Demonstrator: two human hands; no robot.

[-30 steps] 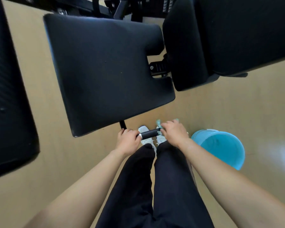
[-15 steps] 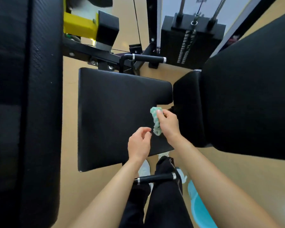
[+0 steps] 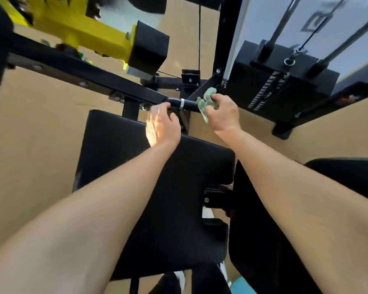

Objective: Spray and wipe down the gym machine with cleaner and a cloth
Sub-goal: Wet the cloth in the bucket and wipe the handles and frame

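Cloth (image 3: 206,102), a small green rag bunched into a wad, sits at upper centre of the frame. The curled fingers and thumb of the right hand (image 3: 222,115) pinch it and press it against the free right end of a short black handle (image 3: 187,104) that carries a silver ring. The left hand (image 3: 162,126) is at the handle's other end, where the bar meets the black frame beam (image 3: 83,75). Its fingers look curled over the bar as if to steady it, though blur makes the grip hard to read. I judge the cloth light, soft and limp, so it should wrap round the bar easily. It is best kept gathered in the palm, so that no loose corner trails. The handle looks stiff and fixed, and sliding the wrapped cloth along it should need only light pressure. Both forearms reach out over the black seat pad (image 3: 157,177), which fills the middle of the frame, with a second dark pad (image 3: 306,230) at lower right. The weight stack (image 3: 278,90) and its guide rods (image 3: 283,24) stand just right of the cloth. A thin cable (image 3: 199,39) and the frame's brackets sit just above the handle, so the working room there is tight and the cloth could snag on bolts. A yellow arm (image 3: 83,28) crosses the upper left. A sliver of blue bucket (image 3: 240,288) shows at the bottom edge, and no spray bottle is in view.
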